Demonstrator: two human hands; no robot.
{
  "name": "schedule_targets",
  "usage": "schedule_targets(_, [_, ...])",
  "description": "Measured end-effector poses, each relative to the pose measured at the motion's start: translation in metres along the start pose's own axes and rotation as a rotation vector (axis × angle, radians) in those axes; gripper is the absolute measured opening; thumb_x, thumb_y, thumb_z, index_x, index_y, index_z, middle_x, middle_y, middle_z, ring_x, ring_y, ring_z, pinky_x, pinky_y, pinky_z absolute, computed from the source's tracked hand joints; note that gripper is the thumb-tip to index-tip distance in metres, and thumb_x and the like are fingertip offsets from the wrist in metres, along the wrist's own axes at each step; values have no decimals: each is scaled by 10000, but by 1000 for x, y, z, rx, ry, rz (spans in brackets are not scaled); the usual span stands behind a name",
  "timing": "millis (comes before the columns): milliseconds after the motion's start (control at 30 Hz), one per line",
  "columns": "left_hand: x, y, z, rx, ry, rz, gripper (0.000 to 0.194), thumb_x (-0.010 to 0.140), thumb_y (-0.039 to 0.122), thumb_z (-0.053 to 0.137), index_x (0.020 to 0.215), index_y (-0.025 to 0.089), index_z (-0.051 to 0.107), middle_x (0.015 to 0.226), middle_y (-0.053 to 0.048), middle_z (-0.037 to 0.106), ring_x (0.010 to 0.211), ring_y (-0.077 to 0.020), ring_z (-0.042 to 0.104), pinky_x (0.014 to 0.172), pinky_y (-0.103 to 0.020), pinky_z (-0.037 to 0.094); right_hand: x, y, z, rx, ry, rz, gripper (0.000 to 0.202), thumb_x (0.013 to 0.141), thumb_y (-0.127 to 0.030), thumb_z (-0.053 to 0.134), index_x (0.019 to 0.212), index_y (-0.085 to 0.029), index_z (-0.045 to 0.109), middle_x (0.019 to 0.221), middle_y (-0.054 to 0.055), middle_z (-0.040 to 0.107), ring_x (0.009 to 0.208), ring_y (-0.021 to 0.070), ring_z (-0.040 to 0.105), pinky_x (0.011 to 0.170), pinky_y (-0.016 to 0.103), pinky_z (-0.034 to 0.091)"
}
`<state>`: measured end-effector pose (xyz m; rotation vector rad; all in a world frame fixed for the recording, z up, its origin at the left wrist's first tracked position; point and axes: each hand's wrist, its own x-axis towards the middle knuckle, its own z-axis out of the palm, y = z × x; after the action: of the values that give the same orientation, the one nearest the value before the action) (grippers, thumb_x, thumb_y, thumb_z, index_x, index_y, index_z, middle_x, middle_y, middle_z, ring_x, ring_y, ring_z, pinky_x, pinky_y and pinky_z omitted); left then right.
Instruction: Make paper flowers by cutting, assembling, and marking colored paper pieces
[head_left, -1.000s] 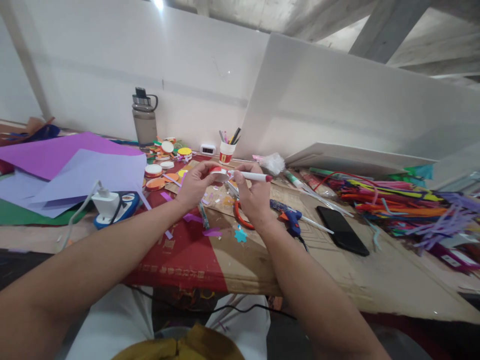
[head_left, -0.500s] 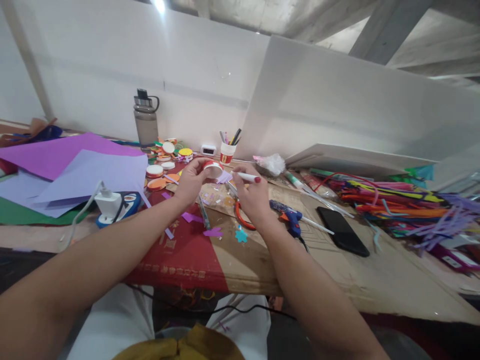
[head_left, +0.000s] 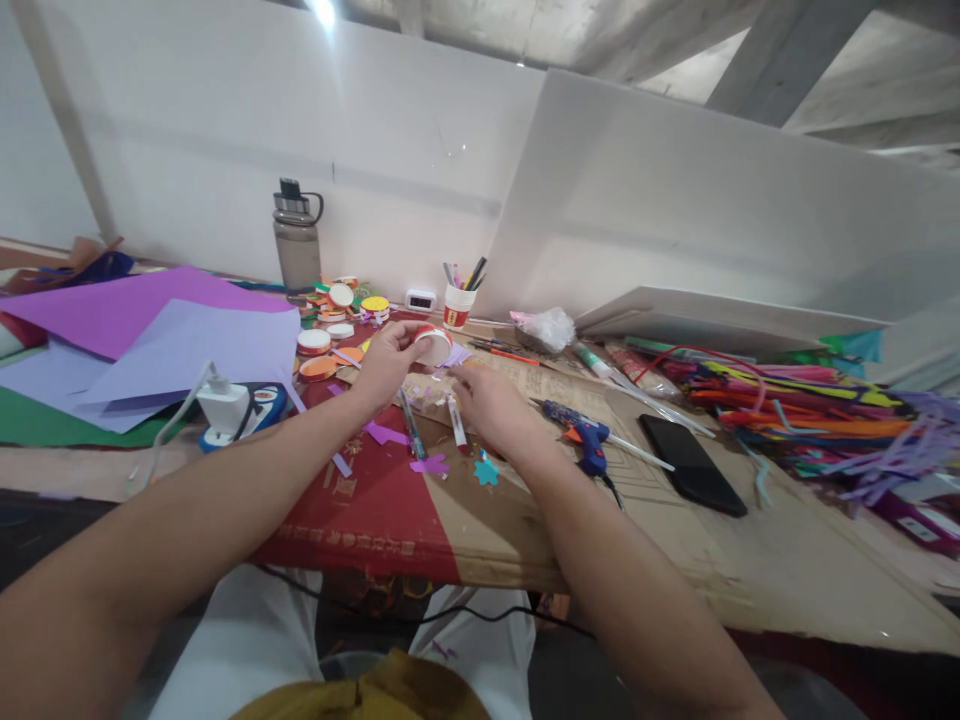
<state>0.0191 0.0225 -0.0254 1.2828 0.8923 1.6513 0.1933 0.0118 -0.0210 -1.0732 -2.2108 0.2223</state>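
Note:
My left hand (head_left: 390,362) pinches a round white disc (head_left: 433,347) with a red rim between thumb and fingers, its pale face turned toward me. To the right, my right hand (head_left: 487,400) is low over the cardboard with its fingers bent together. Just under those fingertips is a white marker (head_left: 457,422), its red end pointing toward me. Whether the fingers touch it or grip something else is hidden. Lavender paper (head_left: 457,354) shows behind the disc. A turquoise flower cut-out (head_left: 486,469) and purple paper scraps (head_left: 430,465) lie nearer to me, beside a slim pen (head_left: 412,425).
Several similar discs (head_left: 313,342) sit at the left, before a water bottle (head_left: 297,245). A paper cup (head_left: 458,305) holds pens. Rightward are a blue glue gun (head_left: 592,445), a phone (head_left: 690,463) and coloured strips (head_left: 802,405). A power strip (head_left: 255,405) stands left, by purple sheets (head_left: 187,345).
My right hand has come down toward the cardboard. The marker, held level between its fingers before, now points its red end toward me. My left hand still holds the disc.

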Motion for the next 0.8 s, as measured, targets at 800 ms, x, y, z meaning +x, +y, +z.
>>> schedule_targets(800, [-12, 5, 16, -251, -298, -224, 299, 728, 369, 754, 912, 182, 611, 907, -37, 657, 843, -163, 638, 766, -366, 588, 9, 6, -4, 295, 289, 184, 219, 804, -133, 585, 1016, -179, 556, 712, 4, 664, 614, 155, 629, 637, 305, 476])
